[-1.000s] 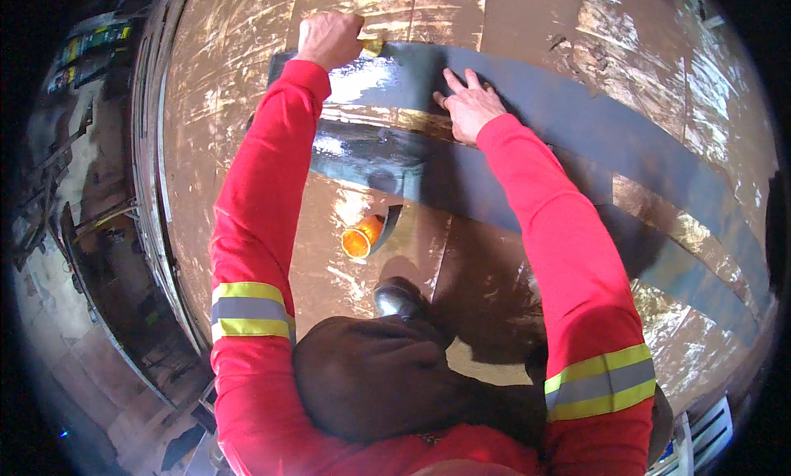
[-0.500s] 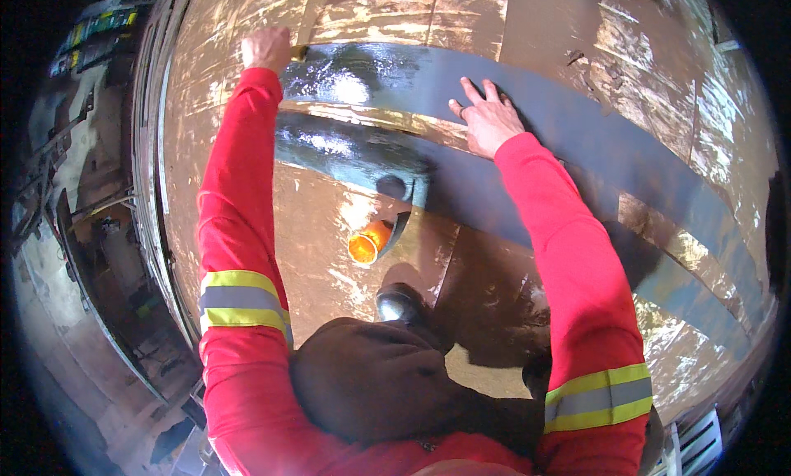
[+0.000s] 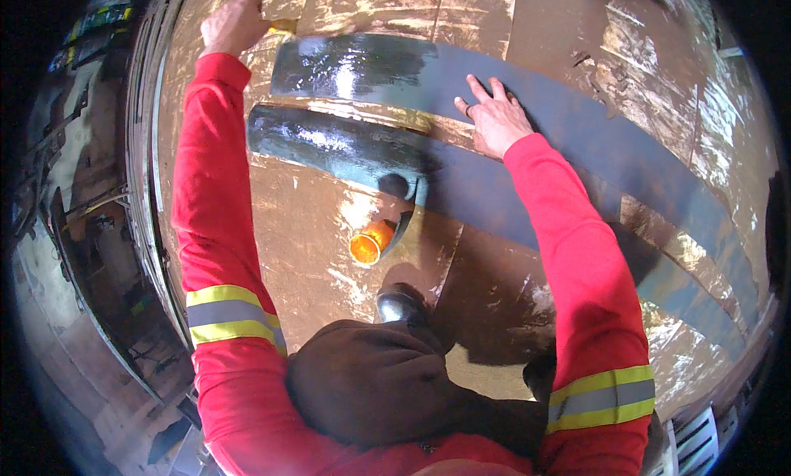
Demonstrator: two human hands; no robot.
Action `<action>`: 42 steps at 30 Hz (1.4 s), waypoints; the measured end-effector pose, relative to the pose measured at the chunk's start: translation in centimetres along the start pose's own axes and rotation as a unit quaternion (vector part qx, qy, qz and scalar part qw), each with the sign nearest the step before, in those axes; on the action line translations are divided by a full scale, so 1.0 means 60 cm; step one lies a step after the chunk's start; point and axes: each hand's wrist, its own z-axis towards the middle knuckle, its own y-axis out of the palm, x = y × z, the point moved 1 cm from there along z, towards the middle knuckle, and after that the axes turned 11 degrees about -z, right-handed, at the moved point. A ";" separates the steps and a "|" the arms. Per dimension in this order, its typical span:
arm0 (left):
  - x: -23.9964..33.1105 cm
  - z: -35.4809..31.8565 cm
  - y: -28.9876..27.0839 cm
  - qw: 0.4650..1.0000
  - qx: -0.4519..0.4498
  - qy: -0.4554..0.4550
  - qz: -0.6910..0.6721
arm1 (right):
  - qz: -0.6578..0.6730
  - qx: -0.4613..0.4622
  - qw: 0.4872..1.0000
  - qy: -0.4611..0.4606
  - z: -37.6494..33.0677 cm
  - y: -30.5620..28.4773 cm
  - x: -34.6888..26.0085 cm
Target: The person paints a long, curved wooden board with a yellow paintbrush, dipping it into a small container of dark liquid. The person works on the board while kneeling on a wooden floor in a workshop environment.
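Observation:
Two long grey metal strips lie side by side, a far strip (image 3: 560,97) and a near strip (image 3: 482,184). Both have a glossy, wet-looking dark coat on their left ends. My left hand (image 3: 232,26) is closed just past the far strip's left end, holding what looks like a paintbrush (image 3: 283,26). Only the brush's yellowish end shows; the rest is hidden in the fist. My right hand (image 3: 499,123) rests with fingers spread on the far strip, at its near edge. Nearer to me stands an orange cup (image 3: 371,242), casting a shadow beside the near strip.
Brown, scuffed sheeting (image 3: 305,221) with pale streaks lies beneath the strips. My dark boot (image 3: 401,303) stands on it, close to the cup. A ledge runs along the left side, with dark clutter (image 3: 107,254) beyond it. A white slatted object (image 3: 696,443) shows at lower right.
My left hand has moved left and farther away with the brush, uncovering the left ends of both strips. My right hand has stayed nearly in place.

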 end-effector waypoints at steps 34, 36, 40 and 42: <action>0.055 -0.148 0.096 0.999 0.008 0.030 -0.025 | -0.019 0.011 1.000 0.012 -0.007 0.010 0.005; 0.123 -0.171 0.103 0.990 0.007 0.139 0.004 | -0.018 0.003 1.000 0.008 -0.009 0.007 -0.003; 0.232 -0.216 0.064 0.970 -0.002 0.189 -0.152 | -0.034 -0.004 0.999 0.012 -0.008 0.011 0.005; 0.234 -0.223 0.046 0.957 -0.003 0.169 -0.237 | -0.032 -0.007 0.999 0.012 -0.007 0.011 0.008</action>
